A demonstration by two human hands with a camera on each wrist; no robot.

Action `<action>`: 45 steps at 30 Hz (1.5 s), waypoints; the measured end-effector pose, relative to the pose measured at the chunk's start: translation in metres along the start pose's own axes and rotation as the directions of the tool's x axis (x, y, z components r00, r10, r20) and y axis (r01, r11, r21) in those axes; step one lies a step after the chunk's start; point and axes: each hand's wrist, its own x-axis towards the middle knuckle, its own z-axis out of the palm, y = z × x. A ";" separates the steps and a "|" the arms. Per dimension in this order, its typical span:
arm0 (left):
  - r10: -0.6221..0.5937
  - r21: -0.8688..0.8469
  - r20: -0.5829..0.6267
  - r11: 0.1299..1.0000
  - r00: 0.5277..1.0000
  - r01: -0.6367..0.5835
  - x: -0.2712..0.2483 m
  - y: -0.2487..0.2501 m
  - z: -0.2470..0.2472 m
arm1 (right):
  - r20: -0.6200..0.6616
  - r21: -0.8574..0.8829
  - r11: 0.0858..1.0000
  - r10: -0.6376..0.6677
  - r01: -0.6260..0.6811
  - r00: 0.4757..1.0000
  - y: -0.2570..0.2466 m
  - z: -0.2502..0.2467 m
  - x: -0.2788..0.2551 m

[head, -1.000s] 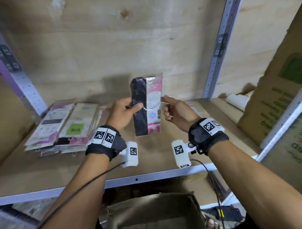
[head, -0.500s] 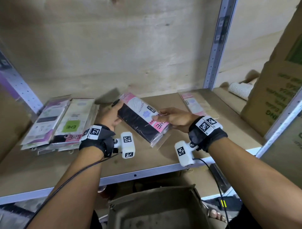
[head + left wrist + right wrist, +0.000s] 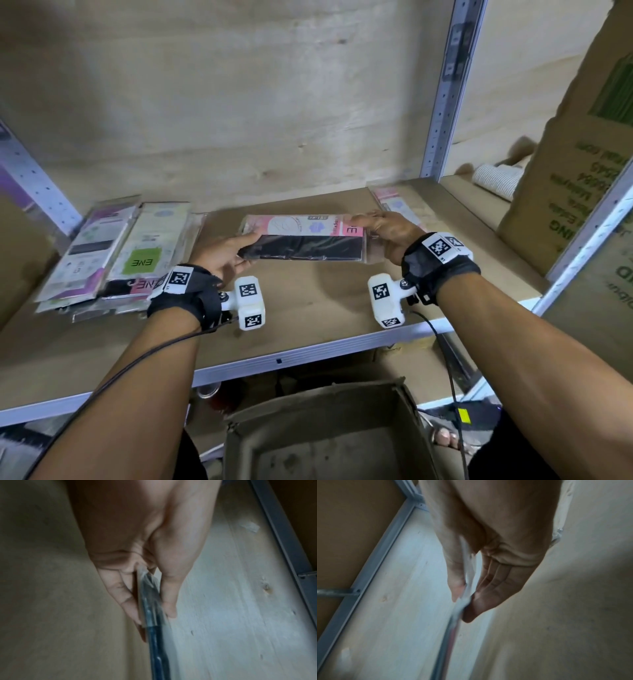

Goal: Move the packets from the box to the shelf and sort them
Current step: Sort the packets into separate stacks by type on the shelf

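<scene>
My left hand [image 3: 224, 251] and right hand [image 3: 387, 231] each pinch an end of the pink-and-black packet [image 3: 303, 238], flat above mid-shelf [image 3: 308, 308]. One stack [image 3: 113, 253] sits left, a packet [image 3: 394, 202] far right; box [image 3: 329, 435] contents unclear.

Glossy clear plastic around the packet [image 3: 303, 238], wrinkled at its ends, with matt black cloth and a pink printed paper card inside. Same shiny plastic wrap on the stack of packets [image 3: 113, 260] left of that packet. Matt, smooth brown board for the shelf [image 3: 308, 308] beneath, edged in pale painted metal. Pale, grainy plywood on the back wall [image 3: 239, 102] behind the shelf. Perforated painted metal on the post [image 3: 442, 113]. Rough, dull cardboard on the box [image 3: 329, 431] below the shelf.
</scene>
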 end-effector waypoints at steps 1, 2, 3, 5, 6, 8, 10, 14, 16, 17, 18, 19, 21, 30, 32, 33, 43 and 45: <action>-0.010 -0.046 -0.006 0.999 1.000 0.010 0.001 0.000 0.002 | -0.005 0.046 0.999 0.015 -0.015 1.000 0.000 0.000 -0.001; -0.015 -0.077 -0.008 0.997 1.000 0.014 0.001 0.000 0.005 | -0.007 0.090 0.996 0.026 -0.025 1.000 0.000 0.001 -0.002; -0.016 -0.107 -0.002 0.994 1.000 0.016 0.001 -0.001 0.008 | -0.011 0.136 0.990 0.031 -0.029 0.999 0.001 0.002 -0.003; -0.009 -0.193 0.039 0.981 0.999 0.016 0.001 -0.002 0.015 | 0.012 0.245 0.969 0.023 -0.025 1.000 0.003 0.005 -0.005; 0.004 -0.222 0.066 0.975 0.998 0.011 -0.001 -0.002 0.020 | 0.044 0.297 0.955 0.008 -0.021 0.999 0.004 0.007 -0.005; 0.029 -0.254 0.089 0.967 0.996 -0.006 -0.002 -0.004 0.030 | 0.100 0.354 0.935 -0.031 -0.006 0.994 0.005 0.012 -0.007; 0.050 -0.303 0.039 0.952 0.998 -0.036 -0.003 -0.006 0.042 | 0.124 0.364 0.931 -0.064 0.015 0.990 0.005 0.018 -0.008; 0.047 -0.396 -0.127 0.914 0.991 -0.094 -0.006 -0.014 0.068 | 0.123 0.317 0.946 -0.107 0.063 0.987 0.008 0.030 -0.008; 0.054 -0.312 -0.184 0.944 0.981 -0.110 -0.008 -0.017 0.076 | 0.066 0.267 0.960 -0.100 0.079 0.993 0.011 0.034 -0.007; 0.061 -0.237 -0.208 0.965 0.976 -0.111 -0.009 -0.018 0.078 | 0.027 0.246 0.966 -0.091 0.082 0.995 0.012 0.034 -0.006; 0.069 -0.172 -0.222 0.979 0.973 -0.109 -0.009 -0.020 0.078 | -0.009 0.233 0.969 -0.082 0.081 0.997 0.012 0.034 -0.005; 0.077 -0.127 -0.215 0.986 0.974 -0.106 -0.009 -0.022 0.077 | -0.043 0.215 0.973 -0.074 0.082 0.996 0.012 0.033 -0.004; 0.080 -0.050 -0.153 0.995 0.985 -0.089 -0.009 -0.023 0.073 | -0.101 0.158 0.984 -0.071 0.086 0.992 0.012 0.030 -0.001; 0.146 0.209 0.186 0.960 0.972 -0.184 -0.006 -0.009 0.051 | -0.016 -0.108 0.987 -0.123 0.120 0.992 0.008 0.025 -0.002; 0.232 0.030 0.090 0.971 0.969 -0.235 -0.001 -0.006 0.050 | 0.046 -0.190 0.968 -0.156 0.162 0.987 0.007 0.030 -0.005; 0.254 -0.038 0.050 0.967 0.966 -0.252 0.002 -0.005 0.050 | 0.082 -0.224 0.958 -0.163 0.177 0.983 0.008 0.032 -0.006; 0.233 -0.018 -0.301 0.968 0.925 -0.250 0.026 -0.007 0.026 | 0.247 -0.525 0.840 -0.006 0.139 0.969 0.007 0.028 -0.010; 0.212 0.006 -0.370 0.974 0.904 -0.226 0.029 -0.008 0.014 | 0.300 -0.577 0.808 0.072 0.121 0.951 0.006 0.022 -0.012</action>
